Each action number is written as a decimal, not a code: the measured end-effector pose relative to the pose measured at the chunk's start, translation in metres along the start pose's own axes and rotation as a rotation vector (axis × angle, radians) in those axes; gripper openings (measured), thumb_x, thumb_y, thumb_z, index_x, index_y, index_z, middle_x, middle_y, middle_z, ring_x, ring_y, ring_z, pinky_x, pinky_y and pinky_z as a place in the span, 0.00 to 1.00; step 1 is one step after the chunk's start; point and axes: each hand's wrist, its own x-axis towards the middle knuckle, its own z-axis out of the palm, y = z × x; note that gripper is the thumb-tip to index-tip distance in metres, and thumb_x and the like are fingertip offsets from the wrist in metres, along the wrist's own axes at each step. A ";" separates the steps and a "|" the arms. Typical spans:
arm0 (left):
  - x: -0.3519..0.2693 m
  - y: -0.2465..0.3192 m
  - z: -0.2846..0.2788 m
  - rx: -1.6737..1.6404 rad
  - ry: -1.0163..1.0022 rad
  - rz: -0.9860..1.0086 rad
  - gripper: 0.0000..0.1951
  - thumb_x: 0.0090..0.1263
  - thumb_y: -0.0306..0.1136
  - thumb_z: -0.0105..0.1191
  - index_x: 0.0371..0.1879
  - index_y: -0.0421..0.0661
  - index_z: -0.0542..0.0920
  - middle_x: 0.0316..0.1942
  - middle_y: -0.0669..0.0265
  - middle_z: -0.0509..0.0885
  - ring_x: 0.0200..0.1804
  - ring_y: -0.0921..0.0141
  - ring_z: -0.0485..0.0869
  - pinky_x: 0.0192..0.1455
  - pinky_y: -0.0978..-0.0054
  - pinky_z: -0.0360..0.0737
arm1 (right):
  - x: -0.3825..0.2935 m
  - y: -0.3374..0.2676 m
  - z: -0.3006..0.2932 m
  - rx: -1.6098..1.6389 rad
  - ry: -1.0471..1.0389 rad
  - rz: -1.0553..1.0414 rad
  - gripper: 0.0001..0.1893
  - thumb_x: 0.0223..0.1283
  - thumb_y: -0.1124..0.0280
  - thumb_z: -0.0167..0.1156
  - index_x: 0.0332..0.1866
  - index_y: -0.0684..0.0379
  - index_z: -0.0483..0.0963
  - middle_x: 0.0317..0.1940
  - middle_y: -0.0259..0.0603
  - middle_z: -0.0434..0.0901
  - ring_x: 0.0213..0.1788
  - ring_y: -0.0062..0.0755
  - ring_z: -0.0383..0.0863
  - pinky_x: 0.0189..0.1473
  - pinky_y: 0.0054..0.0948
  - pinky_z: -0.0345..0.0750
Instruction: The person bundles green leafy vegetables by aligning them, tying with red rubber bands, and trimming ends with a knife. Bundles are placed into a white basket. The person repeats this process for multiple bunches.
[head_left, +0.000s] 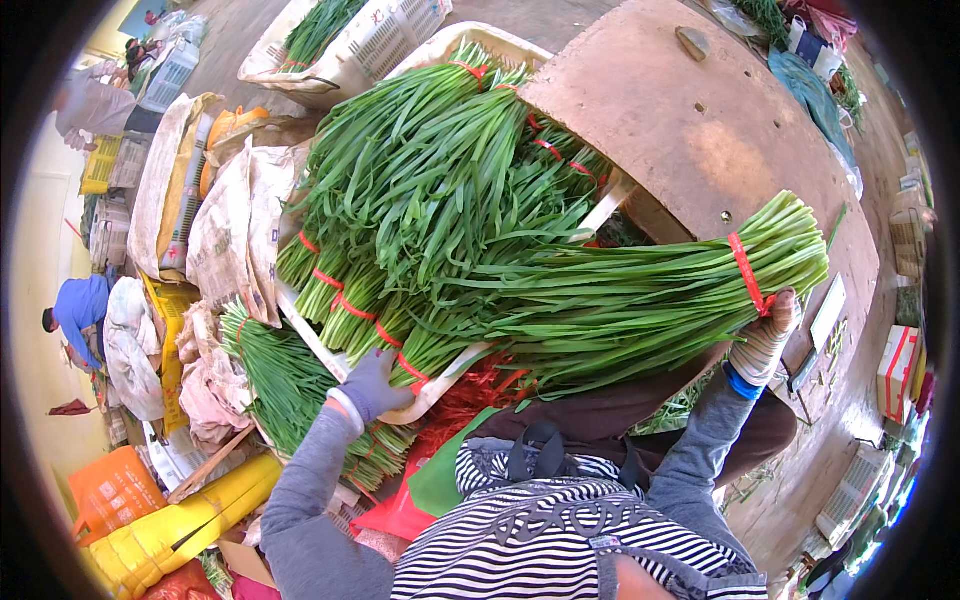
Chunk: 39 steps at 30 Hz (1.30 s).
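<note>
My right hand (761, 337), in a striped glove, grips a large bundle of garlic chives (630, 292) beneath its red tie (744, 274). The pale cut ends point right, and the leaves stretch left over a heaped white plastic crate (450, 375). At the crate's near corner, my left hand (371, 386) in a purple glove touches the rim and the stem ends of a bundle there. Its fingertips are partly hidden, so I cannot tell whether it grips. Inside lie several red-tied bundles (352, 300), with more leaves (427, 180) piled across them.
A worn wooden board (697, 127) overhangs the crate's right side, with a stone-like piece (691, 43) on it. Red ties (480, 397) lie by my lap. Other chives (292, 382) stand left of the crate. A person in blue (79, 311) is at far left; another white crate (397, 37) stands beyond.
</note>
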 end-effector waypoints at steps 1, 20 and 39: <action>-0.001 -0.004 -0.005 -0.138 -0.022 0.007 0.37 0.53 0.45 0.66 0.62 0.36 0.74 0.49 0.44 0.81 0.54 0.53 0.82 0.56 0.59 0.79 | 0.000 -0.002 0.003 -0.031 -0.023 -0.006 0.31 0.62 0.49 0.68 0.60 0.65 0.74 0.47 0.40 0.84 0.44 0.31 0.85 0.43 0.32 0.83; 0.043 -0.035 0.018 0.510 0.174 -0.240 0.35 0.54 0.47 0.72 0.58 0.46 0.70 0.49 0.56 0.77 0.51 0.55 0.81 0.48 0.58 0.83 | 0.004 0.009 -0.028 -0.019 0.005 -0.022 0.24 0.62 0.49 0.68 0.49 0.61 0.76 0.41 0.35 0.83 0.37 0.25 0.79 0.39 0.25 0.74; 0.064 -0.033 0.010 0.457 0.009 -0.275 0.30 0.58 0.45 0.71 0.53 0.44 0.72 0.51 0.53 0.80 0.52 0.53 0.85 0.51 0.56 0.83 | 0.004 0.009 -0.013 0.006 -0.011 -0.011 0.24 0.61 0.50 0.69 0.48 0.62 0.76 0.42 0.37 0.83 0.38 0.27 0.80 0.41 0.28 0.76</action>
